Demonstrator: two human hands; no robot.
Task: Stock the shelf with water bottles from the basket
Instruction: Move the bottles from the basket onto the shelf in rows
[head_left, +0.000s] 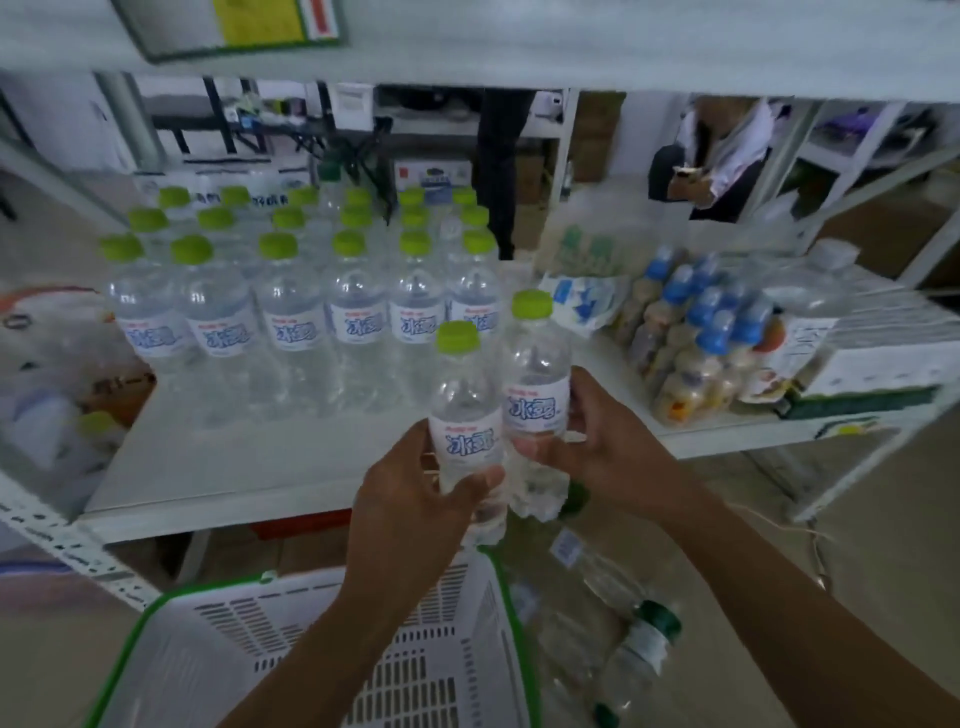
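Two upright bottles are held side by side above the front edge of a white metal shelf (234, 457). The nearer clear plastic water bottle with a lime-green cap (465, 415) is gripped by the left hand (415, 504), and the farther matching bottle (535, 374) by the right hand (613, 447) – in each hand the fingers (575, 410) are curled round the bottle's lower body. Rows of green-capped bottles (291, 312) are stood on the shelf behind – a white slotted plastic basket with a green rim (447, 623) lies below.
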